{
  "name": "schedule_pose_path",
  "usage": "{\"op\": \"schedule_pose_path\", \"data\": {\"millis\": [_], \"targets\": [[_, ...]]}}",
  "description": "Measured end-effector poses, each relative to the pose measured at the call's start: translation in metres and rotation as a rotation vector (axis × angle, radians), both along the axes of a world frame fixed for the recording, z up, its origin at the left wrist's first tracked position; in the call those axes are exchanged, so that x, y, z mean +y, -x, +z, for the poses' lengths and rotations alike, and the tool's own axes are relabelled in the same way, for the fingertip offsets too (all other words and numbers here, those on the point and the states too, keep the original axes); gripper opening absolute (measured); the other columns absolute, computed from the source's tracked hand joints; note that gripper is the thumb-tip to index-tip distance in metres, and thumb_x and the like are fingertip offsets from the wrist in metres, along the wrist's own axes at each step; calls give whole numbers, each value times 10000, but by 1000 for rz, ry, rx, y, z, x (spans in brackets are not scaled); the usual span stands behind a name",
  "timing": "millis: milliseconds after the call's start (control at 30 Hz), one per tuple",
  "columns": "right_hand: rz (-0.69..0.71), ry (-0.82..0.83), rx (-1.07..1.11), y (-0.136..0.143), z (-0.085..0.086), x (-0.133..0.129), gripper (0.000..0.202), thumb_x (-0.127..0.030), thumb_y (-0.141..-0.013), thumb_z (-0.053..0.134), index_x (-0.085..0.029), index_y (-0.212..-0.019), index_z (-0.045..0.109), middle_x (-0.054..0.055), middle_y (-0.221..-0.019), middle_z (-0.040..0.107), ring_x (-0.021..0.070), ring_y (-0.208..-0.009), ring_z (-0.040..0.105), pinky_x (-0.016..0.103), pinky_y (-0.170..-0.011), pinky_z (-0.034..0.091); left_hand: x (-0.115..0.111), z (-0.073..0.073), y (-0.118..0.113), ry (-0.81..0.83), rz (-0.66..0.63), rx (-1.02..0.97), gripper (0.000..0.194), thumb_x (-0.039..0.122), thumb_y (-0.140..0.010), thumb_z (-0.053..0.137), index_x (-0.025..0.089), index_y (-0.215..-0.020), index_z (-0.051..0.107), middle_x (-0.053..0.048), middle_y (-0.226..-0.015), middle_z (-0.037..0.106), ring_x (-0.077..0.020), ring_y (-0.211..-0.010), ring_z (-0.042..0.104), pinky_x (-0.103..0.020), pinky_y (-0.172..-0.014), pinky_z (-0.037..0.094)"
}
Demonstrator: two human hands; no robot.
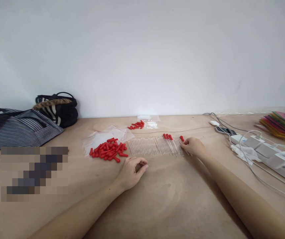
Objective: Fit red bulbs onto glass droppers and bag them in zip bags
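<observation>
Clear thin glass dropper tubes (pixel 142 146) lie side by side in a long row on the table. Red rubber bulbs (pixel 106 151) are heaped on a plastic bag to the left of the row. Toward the row's right part, three tubes carry red bulbs (pixel 167 136) at their far ends. My right hand (pixel 193 147) is at the right end, its fingertips closed on a glass dropper with a red bulb (pixel 181 138); the fingers partly cover the tube. My left hand (pixel 133 171) rests on the table near the bulb heap, loosely curled, thumb and fingers apart, holding nothing.
Behind the row lie a smaller group of red bulbs (pixel 137 125) and a clear bag of tubes (pixel 151 124). A power strip with white chargers (pixel 266 149) and cables is at right, near coloured sheets (pixel 283 124). Striped (pixel 24 129) and black bags (pixel 67 111) stand left.
</observation>
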State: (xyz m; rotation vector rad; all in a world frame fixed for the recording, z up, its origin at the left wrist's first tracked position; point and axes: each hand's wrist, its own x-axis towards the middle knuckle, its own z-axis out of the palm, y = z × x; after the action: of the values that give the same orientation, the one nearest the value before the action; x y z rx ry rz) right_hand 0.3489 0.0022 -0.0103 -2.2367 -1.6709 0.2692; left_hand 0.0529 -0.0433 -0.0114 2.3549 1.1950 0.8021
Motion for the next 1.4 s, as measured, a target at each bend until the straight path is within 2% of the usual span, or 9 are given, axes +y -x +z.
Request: {"op": "schedule_pose_path", "data": {"millis": [167,300,433,567,700,800,933,1133,1400], "targets": [[-22,70,-36,10,0,4,251,-267,-699,497,-174,-482,582,83,-501,586,198,-572,577,261,-524,350,9,1,11,-202,114,130,98,216,-785,527,189,-739,610,-23,-740,620,-193,-756,545,-335,-705,358],[-16,57,-16,11,2,6,273,-268,-720,481,-172,-474,550,88,-502,574,196,-582,574,257,-531,352,29,14,38,-363,259,314,94,211,-773,554,195,-811,638,-52,-825,607,-238,-828,513,-363,-708,335],[49,-24,59,12,12,3,306,-282,-773,399,-172,-514,520,73,-540,579,182,-585,561,250,-525,349,44,26,63,-312,160,472,111,265,-766,593,199,-838,646,-52,-872,586,-232,-830,497,-363,-722,339],[190,-128,177,31,17,-10,239,-289,-816,344,-176,-730,535,37,-741,626,141,-682,569,220,-581,389,47,27,65,-281,98,558,121,257,-810,538,210,-793,649,-50,-868,572,-222,-821,482,-354,-715,342],[520,-309,391,66,7,-32,168,-304,-829,382,-192,-790,501,31,-785,609,145,-707,558,242,-598,409,45,27,58,-290,106,576,106,227,-808,527,182,-757,609,-63,-896,585,-232,-846,487,-359,-714,347],[649,-378,411,88,-4,-45,133,-235,-822,421,-187,-909,510,38,-799,604,154,-726,555,288,-674,422,40,25,52,-314,110,467,102,191,-821,488,178,-756,566,-55,-868,606,-229,-846,511,-378,-741,349],[777,-457,345,103,-12,-53,296,-154,-841,368,-171,-1106,497,64,-830,596,167,-772,551,327,-728,420,26,14,36,-221,74,117,77,173,-828,440,184,-814,515,-31,-793,600,-189,-781,549,-344,-738,400],[795,-461,340,106,-12,-55,249,-131,-845,375,-182,-977,579,63,-844,610,158,-791,562,309,-730,416,8,-6,12,164,-15,-247,122,206,-809,478,189,-930,481,-25,-836,603,-160,-779,591,-288,-691,477],[769,-456,307,109,-16,-57,209,-198,-872,419,-216,-957,609,33,-827,650,151,-773,584,309,-730,385,12,-11,13,229,8,-341,201,205,-781,534,177,-979,509,-43,-860,619,-173,-818,604,-318,-722,498]]}}
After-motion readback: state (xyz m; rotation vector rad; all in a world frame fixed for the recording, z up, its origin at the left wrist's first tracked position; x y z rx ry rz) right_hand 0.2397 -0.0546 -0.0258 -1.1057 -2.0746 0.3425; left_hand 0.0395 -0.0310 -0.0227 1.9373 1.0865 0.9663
